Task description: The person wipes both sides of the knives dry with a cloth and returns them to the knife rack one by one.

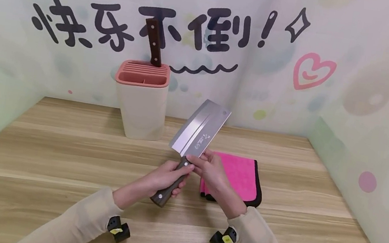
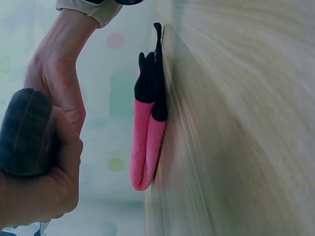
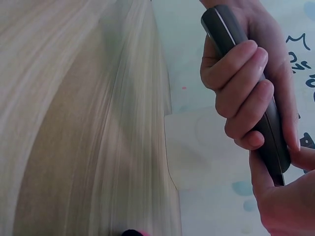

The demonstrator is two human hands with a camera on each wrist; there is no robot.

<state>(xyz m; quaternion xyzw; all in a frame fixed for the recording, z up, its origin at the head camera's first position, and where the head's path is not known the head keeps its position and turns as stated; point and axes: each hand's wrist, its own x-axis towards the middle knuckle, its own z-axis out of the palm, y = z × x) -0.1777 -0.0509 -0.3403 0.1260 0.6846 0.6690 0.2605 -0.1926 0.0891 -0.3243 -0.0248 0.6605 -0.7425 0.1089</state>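
Note:
A cleaver with a broad steel blade and a dark riveted handle is held up above the table, blade tilted away to the upper right. My left hand grips the handle, its fingers wrapped round it in the right wrist view. At the joint of handle and blade, my right hand pinches the cleaver with its thumb on top. The butt of the handle faces the left wrist camera. Just behind the right hand, a folded pink cloth with black edging lies on the table.
A white knife block with a pink slotted top stands at the back, left of centre. One knife with a brown handle sticks up from it. The wooden table is bordered by printed fabric walls at the back and sides.

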